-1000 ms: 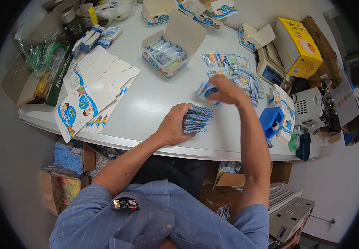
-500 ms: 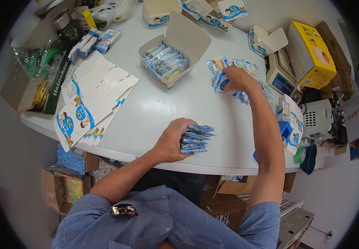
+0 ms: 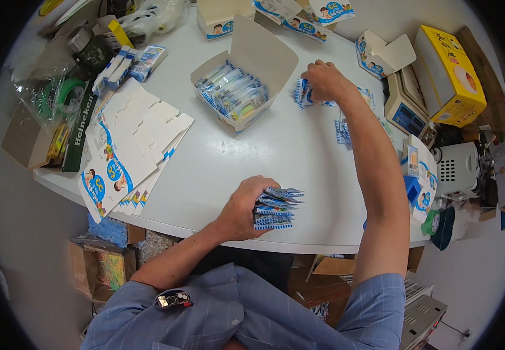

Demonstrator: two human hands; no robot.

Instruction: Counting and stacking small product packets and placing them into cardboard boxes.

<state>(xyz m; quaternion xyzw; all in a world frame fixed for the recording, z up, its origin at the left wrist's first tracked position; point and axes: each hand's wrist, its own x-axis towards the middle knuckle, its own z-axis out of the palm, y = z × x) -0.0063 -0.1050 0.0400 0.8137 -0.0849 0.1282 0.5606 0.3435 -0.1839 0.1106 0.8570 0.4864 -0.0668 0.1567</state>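
My left hand (image 3: 244, 209), near the front edge of the table, is closed round a stack of small flat packets (image 3: 277, 208) with blue-and-white striped edges. The stack stands with its striped ends facing right. Out at the far right, my right hand (image 3: 326, 83) has its fingers curled over a blue-and-white packet (image 3: 303, 94). The hand hides part of this packet and its fingertips. More loose packets (image 3: 343, 132) lie beneath my wrist and forearm. Between the hands and further back, an open white carton (image 3: 229, 121) holds rows of similar packets, its lid raised.
Flat printed carton blanks (image 3: 121, 157) are stacked at the left, beside a dark green box (image 3: 80, 125). A scale (image 3: 405, 111), a small open carton (image 3: 381, 55) and a yellow box (image 3: 449, 76) stand at the right. More cartons (image 3: 220, 20) are at the back.
My right hand has moved slightly away from me, and the packets under it have shifted. My left hand keeps its hold on the stack. The whole view has tilted a little.
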